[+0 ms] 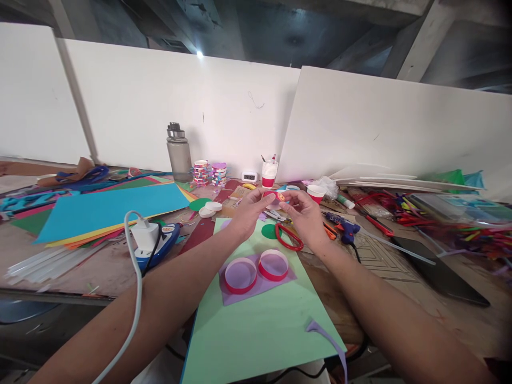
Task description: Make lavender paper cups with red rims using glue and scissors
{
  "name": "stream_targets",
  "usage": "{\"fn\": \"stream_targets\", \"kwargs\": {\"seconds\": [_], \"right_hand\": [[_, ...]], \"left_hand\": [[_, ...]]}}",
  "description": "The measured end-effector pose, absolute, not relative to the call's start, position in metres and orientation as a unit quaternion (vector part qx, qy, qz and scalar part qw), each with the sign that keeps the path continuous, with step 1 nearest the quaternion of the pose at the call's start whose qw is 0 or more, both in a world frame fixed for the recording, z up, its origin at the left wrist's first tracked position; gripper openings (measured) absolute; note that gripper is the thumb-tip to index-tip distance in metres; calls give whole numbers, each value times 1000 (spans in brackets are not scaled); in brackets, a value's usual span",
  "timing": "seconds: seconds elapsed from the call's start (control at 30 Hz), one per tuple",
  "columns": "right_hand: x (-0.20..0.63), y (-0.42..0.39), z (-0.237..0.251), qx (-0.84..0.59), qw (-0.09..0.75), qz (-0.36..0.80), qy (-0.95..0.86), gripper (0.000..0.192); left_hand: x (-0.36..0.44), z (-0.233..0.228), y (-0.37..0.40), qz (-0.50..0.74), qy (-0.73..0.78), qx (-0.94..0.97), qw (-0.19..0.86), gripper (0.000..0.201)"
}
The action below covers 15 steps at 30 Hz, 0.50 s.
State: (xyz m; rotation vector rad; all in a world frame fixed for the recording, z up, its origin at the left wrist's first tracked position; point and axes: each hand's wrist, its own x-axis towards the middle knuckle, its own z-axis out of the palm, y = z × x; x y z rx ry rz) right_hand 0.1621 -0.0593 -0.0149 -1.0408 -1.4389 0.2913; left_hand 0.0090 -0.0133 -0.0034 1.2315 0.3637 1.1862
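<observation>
Nearest the camera, a light green sheet overhangs the table edge, with a curled purple paper strip at its near right corner. On a purple paper piece laid over the sheet lie two red-rimmed rings, side by side and touching. Beyond them, both forearms converge. The left hand and right hand together pinch a small red-and-white round piece between their fingertips, held above the far end of the sheet. Red-handled scissors and a green paper disc lie just below the hands. A blue glue gun lies to the right; a white charger with its cable lies to the left, near stacked coloured sheets.
</observation>
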Motion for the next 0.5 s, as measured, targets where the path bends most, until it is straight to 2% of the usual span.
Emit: {"fn": "stream_targets", "kwargs": {"seconds": [0.13,0.23,0.37,0.5], "right_hand": [[162,-62,-13,-449,610,95,-646,25],[161,-63,-12,-453,610,79,-645,19],[160,-63,-13,-451,623,101,-630,16],[159,-61,-14,-440,632,121,-626,17]], "left_hand": [[8,-4,-13,535,169,560,610,31],[8,-3,-13,543,175,563,598,32],[9,0,-15,571,168,528,606,37],[9,4,-18,550,157,517,636,34]]}}
